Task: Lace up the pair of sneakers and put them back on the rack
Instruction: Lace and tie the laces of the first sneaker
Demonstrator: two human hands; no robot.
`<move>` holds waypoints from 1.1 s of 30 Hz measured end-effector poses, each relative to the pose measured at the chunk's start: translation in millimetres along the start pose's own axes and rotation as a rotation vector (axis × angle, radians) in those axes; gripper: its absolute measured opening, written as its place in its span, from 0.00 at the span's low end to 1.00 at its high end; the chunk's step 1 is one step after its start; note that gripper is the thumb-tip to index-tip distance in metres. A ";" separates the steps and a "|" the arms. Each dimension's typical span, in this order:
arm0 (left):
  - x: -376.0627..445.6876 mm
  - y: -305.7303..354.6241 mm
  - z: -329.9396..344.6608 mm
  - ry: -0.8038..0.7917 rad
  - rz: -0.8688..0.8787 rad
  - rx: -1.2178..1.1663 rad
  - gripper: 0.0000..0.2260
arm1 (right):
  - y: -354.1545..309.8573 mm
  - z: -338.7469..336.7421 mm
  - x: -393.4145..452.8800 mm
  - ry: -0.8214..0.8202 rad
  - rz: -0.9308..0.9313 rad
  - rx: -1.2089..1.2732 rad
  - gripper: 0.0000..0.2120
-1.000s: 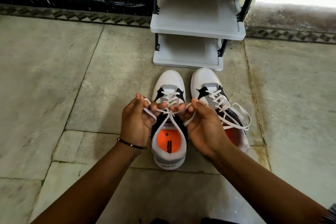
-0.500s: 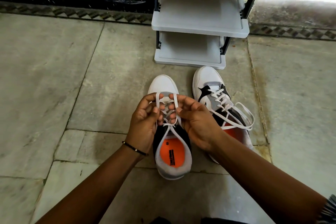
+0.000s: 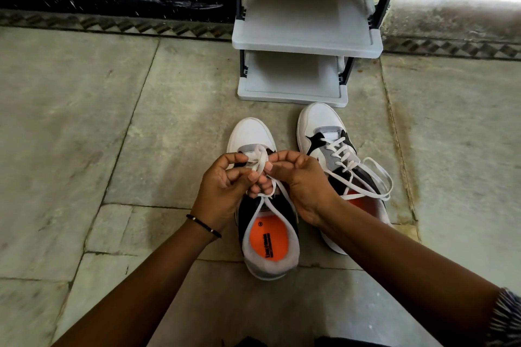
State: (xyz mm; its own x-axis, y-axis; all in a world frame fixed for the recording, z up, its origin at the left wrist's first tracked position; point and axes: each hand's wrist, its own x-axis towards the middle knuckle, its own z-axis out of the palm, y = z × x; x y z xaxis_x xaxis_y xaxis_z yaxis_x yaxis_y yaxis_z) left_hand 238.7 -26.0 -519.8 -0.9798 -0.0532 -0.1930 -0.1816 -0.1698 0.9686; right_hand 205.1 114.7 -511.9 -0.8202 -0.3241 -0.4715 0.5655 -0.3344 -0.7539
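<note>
Two white, grey and black sneakers with orange insoles stand side by side on the stone floor, toes toward the rack. Over the left sneaker my left hand and my right hand meet, both pinching its white lace, which crosses between the fingers in loops. The hands hide most of its tongue and eyelets. The right sneaker is laced, its loose white lace ends looped over the collar. The grey shoe rack with black posts stands just beyond the toes.
The rack's two visible shelves hold nothing. A dark patterned floor border runs along the wall behind it. Stone slabs with joints spread left and right of the shoes.
My hands have come closer together above the left sneaker, and the lace loops that were spread sideways now cross between my fingers. The view has tilted slightly.
</note>
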 end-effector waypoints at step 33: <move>5.9 2.2 5.0 -0.051 0.015 0.064 0.02 | -1.1 -8.9 -2.9 -0.078 -0.185 -0.350 0.06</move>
State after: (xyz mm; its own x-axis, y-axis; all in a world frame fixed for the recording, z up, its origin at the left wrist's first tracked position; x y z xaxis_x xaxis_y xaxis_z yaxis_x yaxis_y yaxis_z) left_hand 232.1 -21.8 -518.0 -0.9851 -0.0049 -0.1717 -0.1703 -0.1064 0.9796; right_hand 206.1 123.9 -513.8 -0.8888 -0.3573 -0.2870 0.3339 -0.0760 -0.9395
